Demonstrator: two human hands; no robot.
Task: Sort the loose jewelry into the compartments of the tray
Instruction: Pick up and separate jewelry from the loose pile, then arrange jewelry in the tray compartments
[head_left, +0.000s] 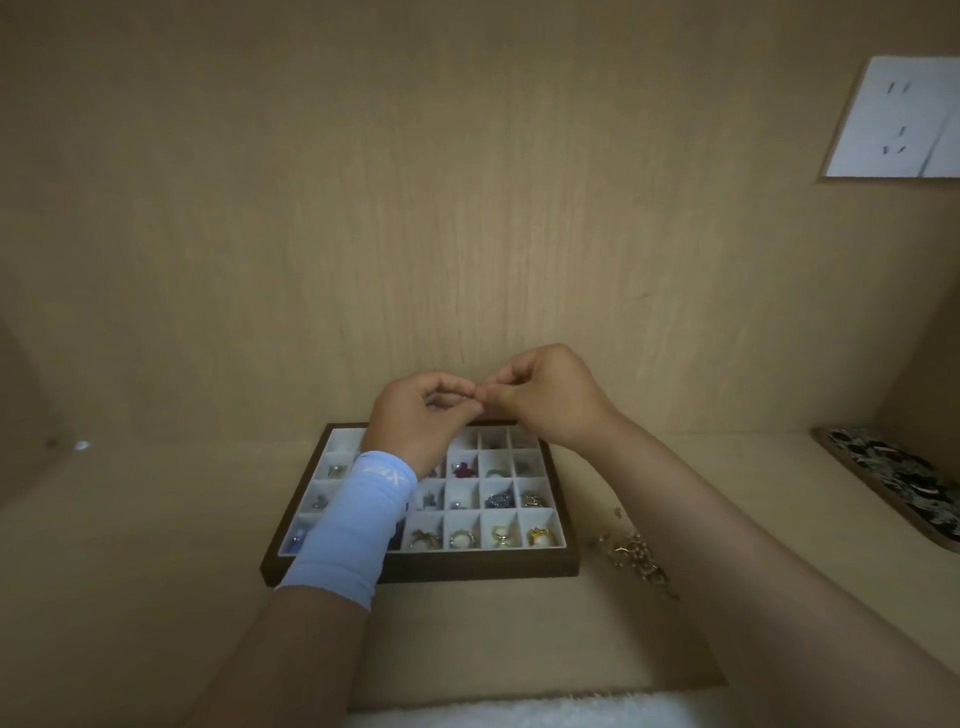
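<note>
Grip: both hands are curled, the left hand (415, 415) and the right hand (550, 400) meeting fingertip to fingertip. Thumbs and forefingers close toward one spot, but whether a small piece sits between them cannot be told.
Directly under the grip: the far row of the tray (467, 567), whose white compartments look mostly bare.
Under and nearer than the grip: rows holding rings and coloured pieces, one kind to a compartment as far as can be seen.
Right of the grip and nearer: the loose jewelry (634, 558), a small gold heap on the wood just beside the tray's right wall and next to the right forearm.
Left of the grip and nearer: a pale blue sleeve (353, 525) lies across the tray's left columns and hides some of them.
Step in hand: probably passing or freeing a tiny piece between the hands before it is placed. Sorting seems well along, with the heap not yet cleared.
Next move: it likely calls for lowering the pinch into a free far compartment and letting go low, so nothing skips into a neighbouring one.
</note>
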